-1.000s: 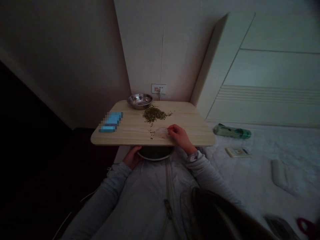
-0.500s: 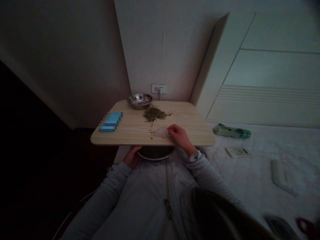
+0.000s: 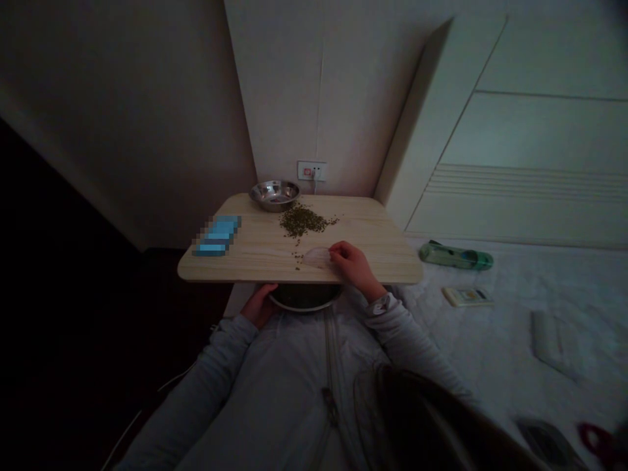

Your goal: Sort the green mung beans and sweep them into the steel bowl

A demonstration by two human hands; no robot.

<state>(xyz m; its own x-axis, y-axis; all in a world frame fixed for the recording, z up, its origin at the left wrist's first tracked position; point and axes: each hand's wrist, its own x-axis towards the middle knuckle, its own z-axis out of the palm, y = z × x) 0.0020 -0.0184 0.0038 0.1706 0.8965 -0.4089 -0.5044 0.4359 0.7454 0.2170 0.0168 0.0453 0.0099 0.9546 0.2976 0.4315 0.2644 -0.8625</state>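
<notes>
My right hand (image 3: 352, 263) is closed at the front of a small wooden table (image 3: 235, 261), pinching a thin, pale, see-through scraper-like piece (image 3: 316, 257) that lies against the tabletop. A few small green beans (image 3: 297, 257) lie just left of that piece. Farther back spreads a loose pile of the same beans (image 3: 301, 221). Below the table's front edge, my left hand (image 3: 261, 306) grips the left side of a dark basin with a pale rim (image 3: 305, 309). The table hides much of the basin, and some of my left fingers are out of sight.
At the back left of the table stands a steel bowl (image 3: 275, 196). A blurred-out phone-like screen (image 3: 218, 235) lies at the left. On the white bed to the right are a green bottle (image 3: 456, 256) and a pale flat box (image 3: 468, 297). A wall socket (image 3: 311, 171) sits behind the table.
Almost nothing differs: the whole view has shifted very slightly. Both hands keep the same grip, and the bean pile looks unchanged.
</notes>
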